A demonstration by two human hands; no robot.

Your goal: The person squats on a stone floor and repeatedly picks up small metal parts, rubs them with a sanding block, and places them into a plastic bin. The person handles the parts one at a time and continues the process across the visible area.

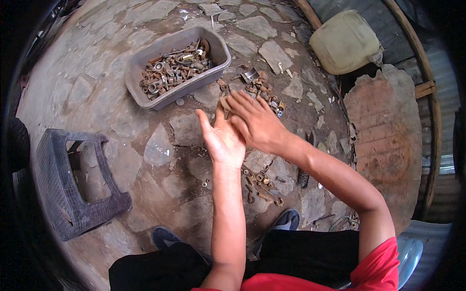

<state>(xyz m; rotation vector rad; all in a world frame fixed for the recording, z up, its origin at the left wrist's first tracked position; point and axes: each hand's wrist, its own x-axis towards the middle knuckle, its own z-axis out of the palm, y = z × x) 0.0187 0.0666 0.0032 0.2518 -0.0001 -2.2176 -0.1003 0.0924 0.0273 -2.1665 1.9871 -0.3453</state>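
Observation:
My left hand [228, 143] is palm up, its thumb apart from the fingers and nothing on the visible palm. Across its fingers lies my right hand [256, 122], back upward, fingers stretched out; its underside is hidden. Just beyond the hands is a heap of rusty metal hardware [264, 85], with a shiny bent metal piece [250, 75] at its top. Further off to the left stands a grey plastic basin [174, 92] holding rusty bolts, nuts and other small hardware [174, 69]. Below the right hand, a smaller scatter of bolts, nuts and brass-coloured pieces [264, 182] lies on the ground.
A dark plastic stool [83, 214] stands on the left of the stone-paved ground [156, 203]. At the right are a yellowish plastic jerrycan [346, 42], a rusty sheet [386, 149] and corrugated metal with wooden poles [435, 127]. My shoes [287, 220] are close to the scattered pieces.

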